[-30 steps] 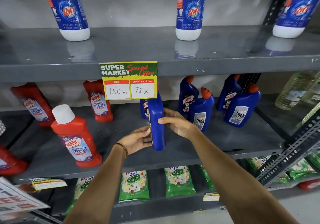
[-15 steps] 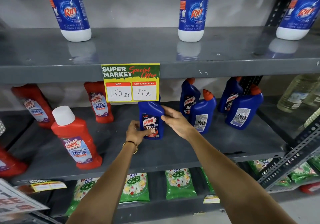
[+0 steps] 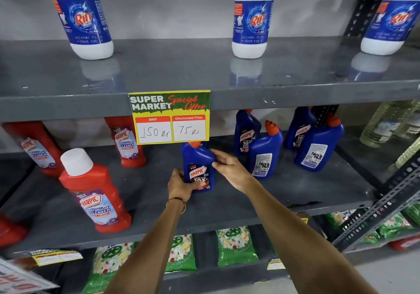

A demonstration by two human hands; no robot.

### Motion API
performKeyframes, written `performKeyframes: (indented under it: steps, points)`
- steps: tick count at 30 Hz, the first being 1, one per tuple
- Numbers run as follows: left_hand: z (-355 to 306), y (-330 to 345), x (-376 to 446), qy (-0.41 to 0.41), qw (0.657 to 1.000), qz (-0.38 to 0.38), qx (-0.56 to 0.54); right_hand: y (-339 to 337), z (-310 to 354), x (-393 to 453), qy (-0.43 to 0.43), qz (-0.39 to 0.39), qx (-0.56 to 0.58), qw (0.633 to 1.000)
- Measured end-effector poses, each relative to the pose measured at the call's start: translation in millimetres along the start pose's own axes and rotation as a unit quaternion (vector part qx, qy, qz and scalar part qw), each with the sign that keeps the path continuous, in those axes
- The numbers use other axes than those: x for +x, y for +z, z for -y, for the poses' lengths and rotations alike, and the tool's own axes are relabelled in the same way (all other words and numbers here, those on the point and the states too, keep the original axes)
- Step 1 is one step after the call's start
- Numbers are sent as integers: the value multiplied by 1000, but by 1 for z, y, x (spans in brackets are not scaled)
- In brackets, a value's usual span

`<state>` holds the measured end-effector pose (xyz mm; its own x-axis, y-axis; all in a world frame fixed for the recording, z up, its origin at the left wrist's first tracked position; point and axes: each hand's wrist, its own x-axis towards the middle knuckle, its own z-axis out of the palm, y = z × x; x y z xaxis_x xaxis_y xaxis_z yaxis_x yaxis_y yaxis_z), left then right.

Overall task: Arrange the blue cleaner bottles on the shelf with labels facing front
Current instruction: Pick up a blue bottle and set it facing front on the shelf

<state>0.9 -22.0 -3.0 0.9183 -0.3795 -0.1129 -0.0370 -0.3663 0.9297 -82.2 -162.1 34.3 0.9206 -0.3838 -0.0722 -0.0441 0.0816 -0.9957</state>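
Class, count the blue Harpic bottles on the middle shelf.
5: the held bottle, centre; a pair right of it; another pair farther right. More may hide behind the price sign.

On the middle shelf [image 3: 227, 205], one Harpic toilet-cleaner bottle [image 3: 198, 159] stands between bathroom-cleaner bottles [image 3: 95, 193] on its left and four toilet-cleaner bottles [image 3: 266, 148] on its right.

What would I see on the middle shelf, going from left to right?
Red white-capped bottle → held blue bottle → blue bottle showing its back label → second back-label blue bottle → clear bottles.
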Motion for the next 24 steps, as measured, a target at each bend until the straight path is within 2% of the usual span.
performKeyframes:
  steps: [6, 14, 20, 24]
  points:
    - [0, 0, -4, -23, 1000, 3, 16, 0, 1, -4, 29, -67, -21, 997]
    - [13, 14, -37, -74, 996, -25, -37, -9, -13, -46, 44, -253, -30, 966]
    - [-5, 55, -55, -46, 998, 46, -2, -52, -16, -78, 57, -358, -75, 929]
    - [-25, 87, -53, -31, 998, 60, 16, -92, -13, -85, 68, -366, -74, 925]
